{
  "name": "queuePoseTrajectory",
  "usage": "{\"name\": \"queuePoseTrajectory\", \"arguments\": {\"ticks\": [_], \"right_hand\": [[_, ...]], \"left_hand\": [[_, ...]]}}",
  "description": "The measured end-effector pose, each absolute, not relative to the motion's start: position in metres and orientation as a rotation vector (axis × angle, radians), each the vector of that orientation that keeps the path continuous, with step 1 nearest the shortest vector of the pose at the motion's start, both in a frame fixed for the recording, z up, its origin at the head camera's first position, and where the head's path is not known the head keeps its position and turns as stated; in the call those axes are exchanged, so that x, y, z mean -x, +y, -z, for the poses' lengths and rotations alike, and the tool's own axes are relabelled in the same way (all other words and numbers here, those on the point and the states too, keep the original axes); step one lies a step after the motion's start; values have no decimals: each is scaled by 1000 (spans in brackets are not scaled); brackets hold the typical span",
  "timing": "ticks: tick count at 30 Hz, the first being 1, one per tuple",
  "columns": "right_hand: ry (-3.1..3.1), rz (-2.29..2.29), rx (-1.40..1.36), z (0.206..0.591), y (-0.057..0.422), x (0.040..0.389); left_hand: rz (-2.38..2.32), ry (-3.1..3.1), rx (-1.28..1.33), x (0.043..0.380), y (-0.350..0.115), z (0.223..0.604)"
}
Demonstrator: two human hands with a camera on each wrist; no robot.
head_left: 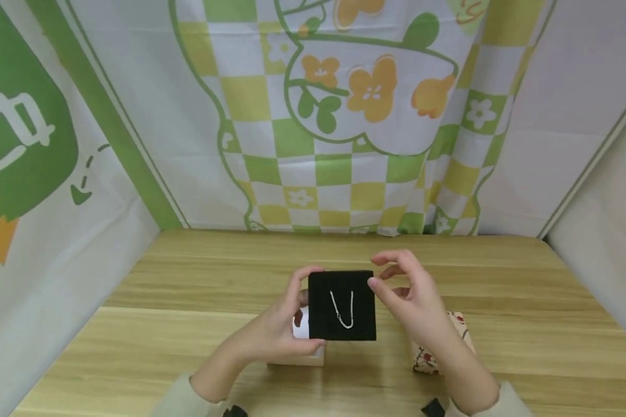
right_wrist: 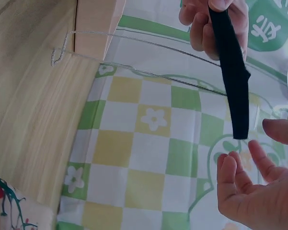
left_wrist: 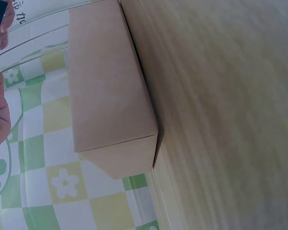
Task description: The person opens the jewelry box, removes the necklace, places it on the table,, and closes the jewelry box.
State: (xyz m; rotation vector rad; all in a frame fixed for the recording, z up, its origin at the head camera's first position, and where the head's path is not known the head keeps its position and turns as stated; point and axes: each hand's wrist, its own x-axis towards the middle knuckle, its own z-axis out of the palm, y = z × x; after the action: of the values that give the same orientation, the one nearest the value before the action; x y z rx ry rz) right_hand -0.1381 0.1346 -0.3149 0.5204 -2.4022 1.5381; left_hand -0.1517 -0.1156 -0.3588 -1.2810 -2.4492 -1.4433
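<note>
My left hand (head_left: 279, 327) holds a square black jewelry pad (head_left: 321, 304) by its left side, thumb below and fingers above. A thin silver necklace chain (head_left: 348, 326) shows against the pad's face in the head view. From the side, in the right wrist view, the pad (right_wrist: 236, 100) looks thin, and the chain hangs away from it in a long loop. Close to the pad's right edge is my right hand (head_left: 417, 301), its fingers loosely bent. A small gap separates those fingers from the pad in the right wrist view, with nothing between them.
Behind the left hand, a pale cardboard box (head_left: 299, 359) sits on the wooden table (head_left: 198, 278); the left wrist view shows its plain brown side (left_wrist: 110, 76). A flower-patterned box (head_left: 425, 362) lies under the right forearm. A checkered curtain (head_left: 334, 174) hangs at the table's back edge.
</note>
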Motion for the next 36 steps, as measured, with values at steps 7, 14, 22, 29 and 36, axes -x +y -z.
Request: {"name": "queuePoseTrajectory", "arguments": {"ticks": [7, 14, 22, 29, 36], "right_hand": [[-2274, -1038, -736, 321, 124, 125], [-2255, -792, -787, 327, 115, 121], [-2196, -620, -794, 332, 108, 119], [-2198, -514, -841, 334, 106, 117], [-2193, -425, -876, 333, 104, 115]], "left_hand": [[1479, -2456, 1261, 152, -116, 358], [1477, -2461, 1261, 151, -115, 357], [1799, -2388, 1269, 151, -115, 358], [1855, -2393, 1260, 150, -115, 358], [1813, -2420, 1238, 149, -116, 357]]}}
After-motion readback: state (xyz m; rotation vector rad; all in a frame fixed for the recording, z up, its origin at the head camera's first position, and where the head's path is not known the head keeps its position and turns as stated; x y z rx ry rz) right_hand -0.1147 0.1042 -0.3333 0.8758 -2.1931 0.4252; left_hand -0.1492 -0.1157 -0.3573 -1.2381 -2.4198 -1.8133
